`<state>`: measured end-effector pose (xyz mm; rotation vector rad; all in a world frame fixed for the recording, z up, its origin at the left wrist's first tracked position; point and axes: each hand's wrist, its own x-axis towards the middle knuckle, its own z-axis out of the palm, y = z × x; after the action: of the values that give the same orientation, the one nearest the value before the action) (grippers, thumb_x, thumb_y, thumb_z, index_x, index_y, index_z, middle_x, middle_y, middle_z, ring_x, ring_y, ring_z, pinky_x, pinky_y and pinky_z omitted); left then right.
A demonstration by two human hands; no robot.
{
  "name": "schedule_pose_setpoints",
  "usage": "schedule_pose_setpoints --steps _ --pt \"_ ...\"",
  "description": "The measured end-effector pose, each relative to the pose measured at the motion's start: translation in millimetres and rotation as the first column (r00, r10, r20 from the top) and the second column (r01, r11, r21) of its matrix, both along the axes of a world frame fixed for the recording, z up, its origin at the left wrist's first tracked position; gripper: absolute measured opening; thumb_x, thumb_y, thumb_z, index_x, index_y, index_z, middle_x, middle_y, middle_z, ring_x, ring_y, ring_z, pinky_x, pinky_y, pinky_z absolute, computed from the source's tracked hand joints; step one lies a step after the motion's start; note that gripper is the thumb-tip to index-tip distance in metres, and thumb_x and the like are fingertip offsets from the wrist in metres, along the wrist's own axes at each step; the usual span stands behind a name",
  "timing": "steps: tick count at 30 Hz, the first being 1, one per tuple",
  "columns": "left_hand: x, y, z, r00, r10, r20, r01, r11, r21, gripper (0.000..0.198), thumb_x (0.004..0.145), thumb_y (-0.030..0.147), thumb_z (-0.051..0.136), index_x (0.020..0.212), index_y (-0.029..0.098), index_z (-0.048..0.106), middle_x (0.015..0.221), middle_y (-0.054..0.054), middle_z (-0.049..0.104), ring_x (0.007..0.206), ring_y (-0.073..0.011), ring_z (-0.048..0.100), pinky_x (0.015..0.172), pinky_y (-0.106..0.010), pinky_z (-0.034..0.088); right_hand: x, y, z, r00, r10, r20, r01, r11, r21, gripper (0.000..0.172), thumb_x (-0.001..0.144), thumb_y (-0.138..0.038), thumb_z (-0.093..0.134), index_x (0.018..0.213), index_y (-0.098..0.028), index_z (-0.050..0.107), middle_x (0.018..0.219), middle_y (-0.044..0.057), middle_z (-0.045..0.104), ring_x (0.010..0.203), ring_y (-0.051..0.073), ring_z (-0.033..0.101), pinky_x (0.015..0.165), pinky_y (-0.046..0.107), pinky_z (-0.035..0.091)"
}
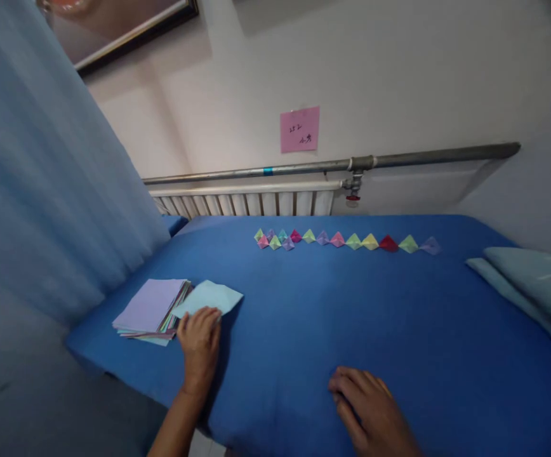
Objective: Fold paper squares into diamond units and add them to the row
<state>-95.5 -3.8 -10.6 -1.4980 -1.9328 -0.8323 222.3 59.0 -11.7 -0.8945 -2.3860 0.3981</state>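
My left hand point(200, 346) is closed on the near edge of a light blue sheet of paper point(211, 296), which is tilted above the bed. Just left of it lies a stack of coloured paper squares point(152, 306), with a lilac sheet on top. My right hand point(365, 406) is low over the near part of the blue bed, its fingers curled together. The inside of that hand is hidden, so I cannot see whether it holds anything. Toward the far side stretches a row of small folded paper pieces point(337, 240) in several colours, doubled up at its left end.
The blue-covered bed point(275, 343) stands against a wall with a radiator point(261, 202) and a metal pipe point(428, 154). A blue curtain point(56, 158) hangs at left. Folded pale-green fabric point(537, 279) lies at right. A pink note point(299, 130) is on the wall.
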Motion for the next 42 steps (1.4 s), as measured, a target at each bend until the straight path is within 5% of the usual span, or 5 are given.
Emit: schedule_pose_setpoints --steps 9,16,24,32,42 --pt "114.7 -44.1 10.9 0.732 -0.558 0.390 0.640 0.759 -0.116 0.025 0.090 0.009 0.048 0.105 0.024 0.062 0.106 -0.004 0.070 0.107 -0.0177 0.062 0.104 -0.046 0.038 23.2 -22.0 14.7 0.993 -0.111 -0.037 0.106 0.986 -0.125 0.022 0.086 -0.013 0.043 0.095 -0.020 0.062 0.097 0.010 0.066 0.093 0.023 0.062 0.080 0.041 0.050" --pt "109.5 -71.3 22.1 0.495 -0.515 0.700 0.769 0.634 -0.078 0.016 0.089 0.012 0.052 0.098 0.023 0.061 0.114 -0.007 0.066 0.116 -0.0213 0.058 0.110 -0.054 0.032 34.1 -24.2 12.5 0.999 -0.025 -0.029 0.022 0.994 -0.109 0.052 0.080 -0.013 0.052 0.131 -0.020 0.048 0.132 0.014 0.051 0.120 0.029 0.047 0.095 0.050 0.043" --pt "91.8 -82.7 30.3 0.400 -0.461 0.792 0.866 0.472 -0.162 0.021 0.087 0.007 0.051 0.094 0.024 0.061 0.113 -0.004 0.066 0.113 -0.0184 0.060 0.114 -0.052 0.025 13.3 -22.3 24.5 0.964 0.247 0.097 -0.237 0.966 -0.104 0.038 0.085 -0.005 0.044 0.112 -0.024 0.064 0.128 0.009 0.057 0.118 0.028 0.045 0.088 0.044 0.040" --pt "75.2 -83.5 12.1 0.746 -0.411 0.524 0.609 0.739 -0.288 0.022 0.087 0.024 0.059 0.108 0.024 0.059 0.114 -0.006 0.066 0.116 -0.0234 0.055 0.107 -0.055 0.032 9.9 -27.6 26.4 0.971 0.230 0.069 -0.215 0.960 -0.177 0.021 0.089 -0.015 0.046 0.099 -0.022 0.064 0.120 0.009 0.061 0.113 0.025 0.050 0.092 0.043 0.038" --pt "75.6 -74.5 9.0 0.867 -0.236 0.439 0.403 0.850 -0.339 0.022 0.090 0.030 0.052 0.073 0.020 0.060 0.103 -0.006 0.065 0.114 -0.0264 0.055 0.105 -0.055 0.034 -7.4 -30.4 21.1 0.994 -0.070 0.082 0.086 0.974 -0.211 0.027 0.091 -0.030 0.050 0.068 -0.020 0.059 0.122 0.010 0.060 0.113 0.029 0.052 0.093 0.050 0.040"
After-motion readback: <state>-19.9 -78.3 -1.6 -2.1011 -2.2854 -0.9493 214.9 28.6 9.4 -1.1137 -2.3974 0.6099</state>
